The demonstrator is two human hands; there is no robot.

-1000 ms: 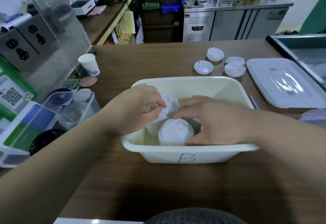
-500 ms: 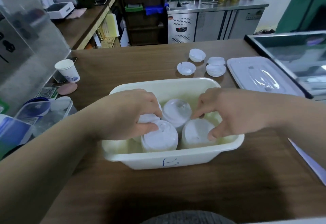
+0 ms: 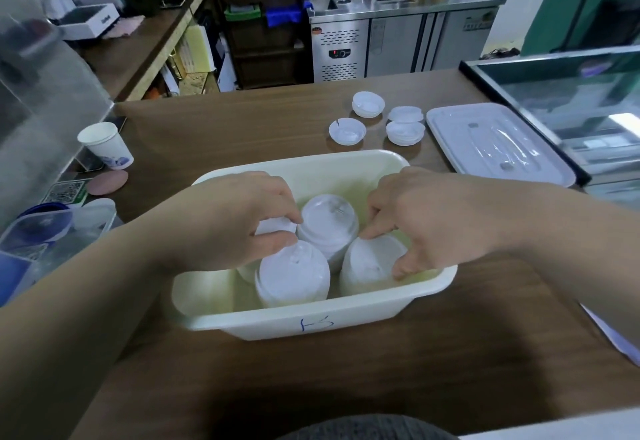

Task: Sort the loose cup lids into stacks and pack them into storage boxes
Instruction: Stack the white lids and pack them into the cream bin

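Lid stacks (image 3: 327, 221) stood upright in the cream box (image 3: 311, 321) on the table (image 3: 242, 127), the left hand (image 3: 235, 217) pinching the far-left stack (image 3: 275, 226) and the right hand (image 3: 426, 217) gripping the near-right stack (image 3: 367, 263) with curled fingers.

Both bare forearms are reaching in from the lower corners, angling toward each other. The left hand (image 3: 239, 221) is lying palm down, fingers curling, thumb and forefinger pinching the rim of the left lid stack (image 3: 275, 226). The right hand (image 3: 429, 217) is arching palm down, forefinger and thumb gripping the right lid stack (image 3: 369, 259).
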